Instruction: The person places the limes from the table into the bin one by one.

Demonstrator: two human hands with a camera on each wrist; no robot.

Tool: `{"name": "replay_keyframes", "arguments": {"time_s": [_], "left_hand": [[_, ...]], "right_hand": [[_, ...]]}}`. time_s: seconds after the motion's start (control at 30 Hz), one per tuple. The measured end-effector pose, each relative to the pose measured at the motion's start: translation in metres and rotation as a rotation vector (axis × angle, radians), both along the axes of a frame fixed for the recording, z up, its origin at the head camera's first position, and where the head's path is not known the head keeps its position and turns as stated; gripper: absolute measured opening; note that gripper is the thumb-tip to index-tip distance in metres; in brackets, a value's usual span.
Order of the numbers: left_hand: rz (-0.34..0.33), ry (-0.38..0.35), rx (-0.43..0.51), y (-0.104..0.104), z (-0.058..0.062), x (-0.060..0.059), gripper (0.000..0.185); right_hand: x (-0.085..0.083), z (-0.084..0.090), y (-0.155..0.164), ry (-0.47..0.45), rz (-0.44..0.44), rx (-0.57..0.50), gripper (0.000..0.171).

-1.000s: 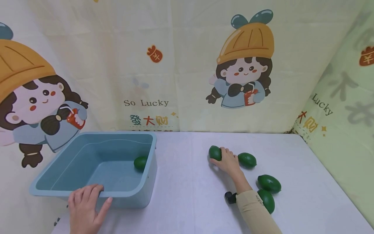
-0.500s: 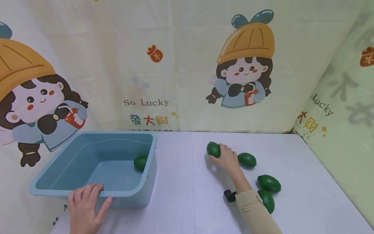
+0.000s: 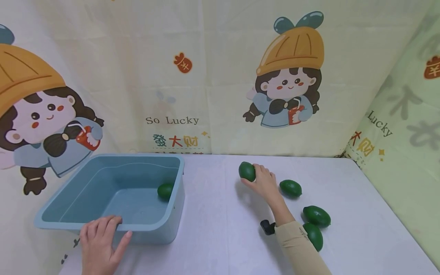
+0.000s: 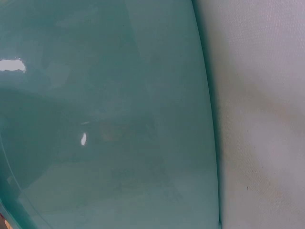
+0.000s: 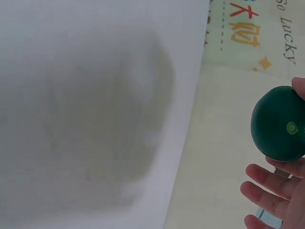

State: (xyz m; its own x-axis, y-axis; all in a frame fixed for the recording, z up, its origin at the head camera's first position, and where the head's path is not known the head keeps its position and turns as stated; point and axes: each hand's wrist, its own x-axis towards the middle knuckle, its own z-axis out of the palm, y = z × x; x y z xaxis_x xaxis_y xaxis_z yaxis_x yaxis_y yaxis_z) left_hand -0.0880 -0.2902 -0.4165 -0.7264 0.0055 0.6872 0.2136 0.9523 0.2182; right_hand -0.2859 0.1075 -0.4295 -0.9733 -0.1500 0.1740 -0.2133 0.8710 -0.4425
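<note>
My right hand (image 3: 262, 180) grips a dark green lime-like fruit (image 3: 247, 171) just above the white table (image 3: 220, 229), right of centre; the right wrist view shows the same fruit (image 5: 279, 124) with fingertips (image 5: 267, 191) below it. My left hand (image 3: 99, 240) rests on the near rim of a blue plastic tub (image 3: 68, 221) at the left, fingers over the edge. One green fruit (image 3: 165, 190) lies inside the tub by its right wall. The left wrist view shows only the tub's wall (image 4: 105, 119) and the tablecloth.
Three more green fruits lie on the table to the right: one (image 3: 290, 188) beside my right hand, two (image 3: 316, 215) (image 3: 314, 235) nearer my forearm. A cartoon-print cloth backdrop (image 3: 206, 76) encloses the table at the back and right.
My right hand has lifted the gripped fruit off the table and carried it slightly left and up. The left hand and the tub have not moved.
</note>
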Motion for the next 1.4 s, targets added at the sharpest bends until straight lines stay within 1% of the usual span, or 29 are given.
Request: {"name": "replay_keyframes", "arguments": {"time_s": [0.37,0.5,0.7,1.07,1.4], "left_hand": [[-0.019,0.018,0.006,0.0,-0.001,-0.001,0.064],[-0.034,0.04,0.008,-0.001,-0.001,-0.001,0.065],[-0.041,0.047,0.012,-0.001,-0.003,-0.002,0.065],[-0.043,0.046,0.012,-0.001,-0.003,-0.002,0.066],[-0.047,0.055,0.012,-0.002,-0.003,-0.003,0.067]], "right_hand": [[-0.002,0.019,-0.016,0.055,0.043,-0.006,0.075],[-0.003,0.025,-0.023,0.071,0.06,-0.012,0.075],[-0.004,0.035,-0.035,0.108,0.091,-0.034,0.07],[0.0,0.059,-0.063,0.156,0.156,-0.035,0.065],[0.004,0.074,-0.088,0.182,0.212,-0.024,0.063]]}}
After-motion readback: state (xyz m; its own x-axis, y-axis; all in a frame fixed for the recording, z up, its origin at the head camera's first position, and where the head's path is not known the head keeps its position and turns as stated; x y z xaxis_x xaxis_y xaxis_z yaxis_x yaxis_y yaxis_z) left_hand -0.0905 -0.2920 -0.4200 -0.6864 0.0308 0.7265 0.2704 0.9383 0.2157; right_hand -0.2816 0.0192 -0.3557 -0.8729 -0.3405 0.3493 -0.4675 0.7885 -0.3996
